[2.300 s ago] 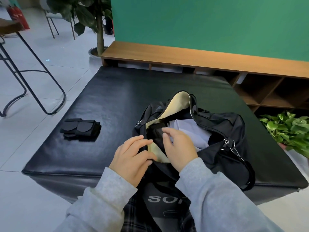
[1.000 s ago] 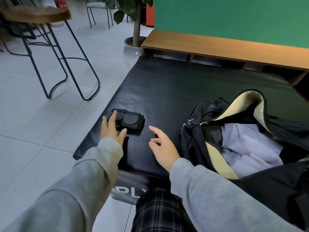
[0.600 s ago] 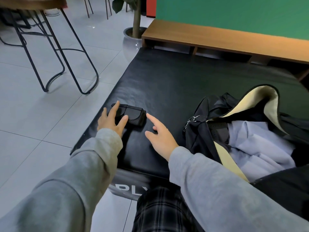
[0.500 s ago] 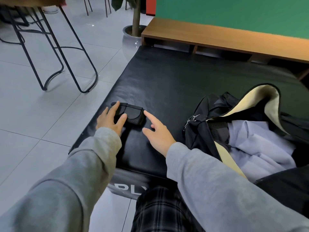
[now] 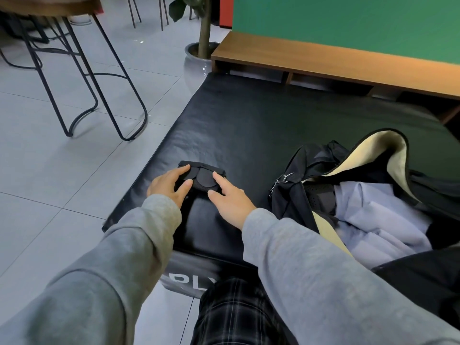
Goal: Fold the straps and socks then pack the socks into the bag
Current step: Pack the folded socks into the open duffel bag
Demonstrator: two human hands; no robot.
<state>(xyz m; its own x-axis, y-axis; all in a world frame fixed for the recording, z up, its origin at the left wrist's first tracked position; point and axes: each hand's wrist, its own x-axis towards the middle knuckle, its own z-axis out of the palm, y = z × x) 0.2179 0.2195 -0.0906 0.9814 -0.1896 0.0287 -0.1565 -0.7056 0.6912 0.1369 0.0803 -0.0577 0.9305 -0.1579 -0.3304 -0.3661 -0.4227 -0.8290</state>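
Note:
A folded bundle of black socks [image 5: 202,179] lies near the left edge of the black padded mat [image 5: 249,125]. My left hand [image 5: 169,186] rests on its left end, fingers over the top and thumb against its near side. My right hand [image 5: 230,197] touches its right end with the index finger on top and the thumb at the near edge. The socks still sit on the mat. To the right the black bag [image 5: 373,195] stands unzipped, with cream lining and a pale lilac garment [image 5: 378,220] inside.
A wooden low shelf [image 5: 323,61] runs along the green wall behind the mat. A black metal stool [image 5: 94,78] and a potted plant [image 5: 199,53] stand on the tiled floor to the left. My plaid-trousered knees sit at the mat's near edge.
Both hands left the bag's opening and reached left to the sock bundle. The left hand arrived first; the right hand has now closed in on the right end.

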